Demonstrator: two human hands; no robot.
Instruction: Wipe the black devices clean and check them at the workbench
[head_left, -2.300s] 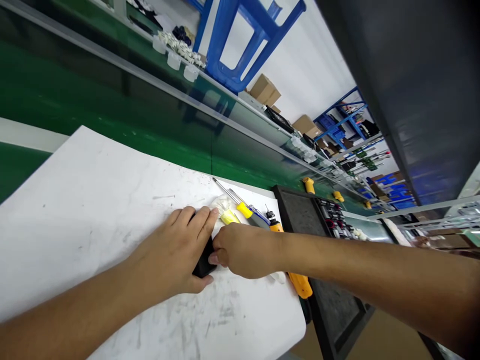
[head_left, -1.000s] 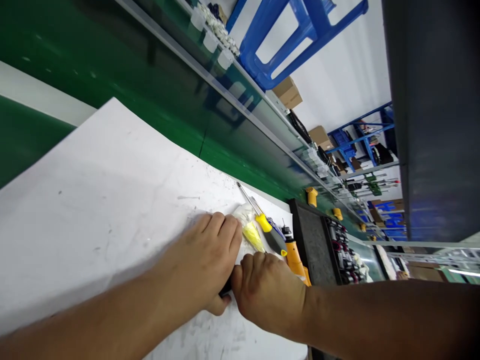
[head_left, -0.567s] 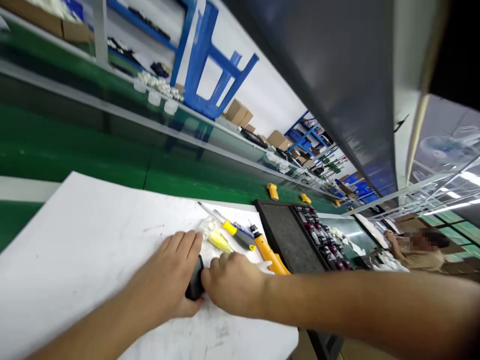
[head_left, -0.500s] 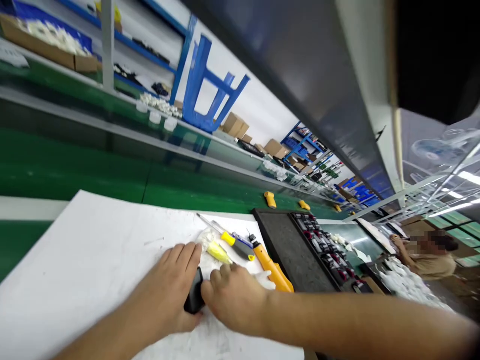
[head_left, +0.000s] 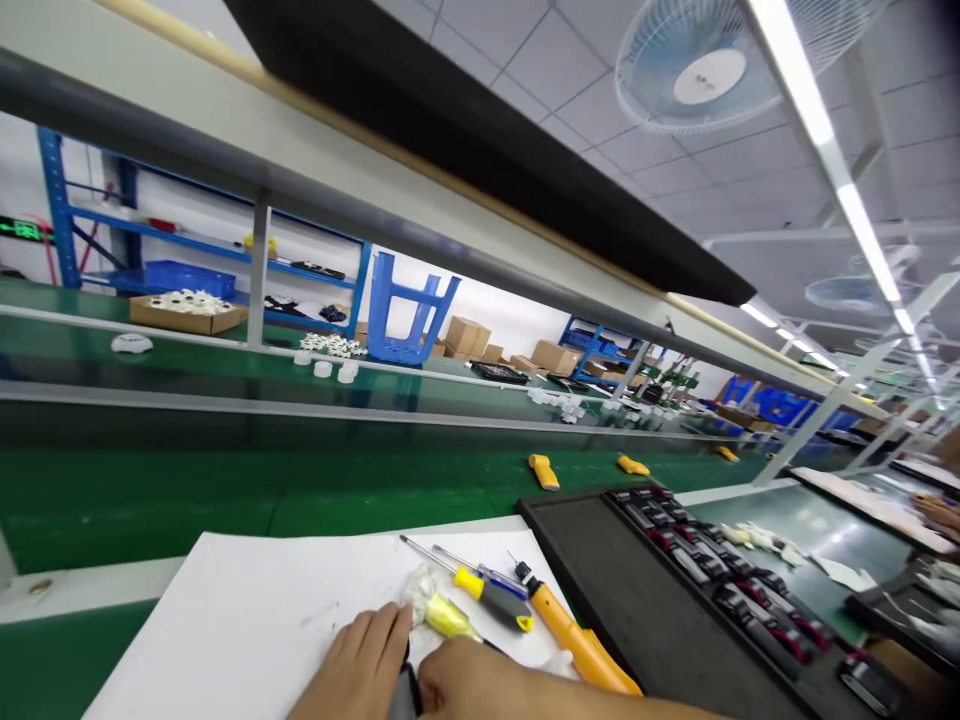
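Observation:
At the bottom edge my left hand (head_left: 360, 670) rests on a white sheet (head_left: 255, 610), fingers curled against a small black part (head_left: 406, 692) that shows only as a sliver. My right hand (head_left: 469, 685) presses against the same black part from the right, fingers bent; most of both hands is cut off by the frame. Just beyond my fingers lie a yellow item in a clear bag (head_left: 442, 612), a yellow-handled screwdriver (head_left: 480, 592) and an orange-handled tool (head_left: 574, 642).
A black tray (head_left: 600, 590) with rows of small black and red parts stands to the right. Behind the sheet runs a green conveyor belt (head_left: 225, 490) carrying orange pieces (head_left: 543, 470). Shelves, cardboard boxes and an upturned blue stool (head_left: 405, 320) lie beyond; another person's hand shows far right.
The view has tilted sharply upward, so my hands dropped to the bottom edge and the ceiling and fans came into view. Both hands stay together on the black part.

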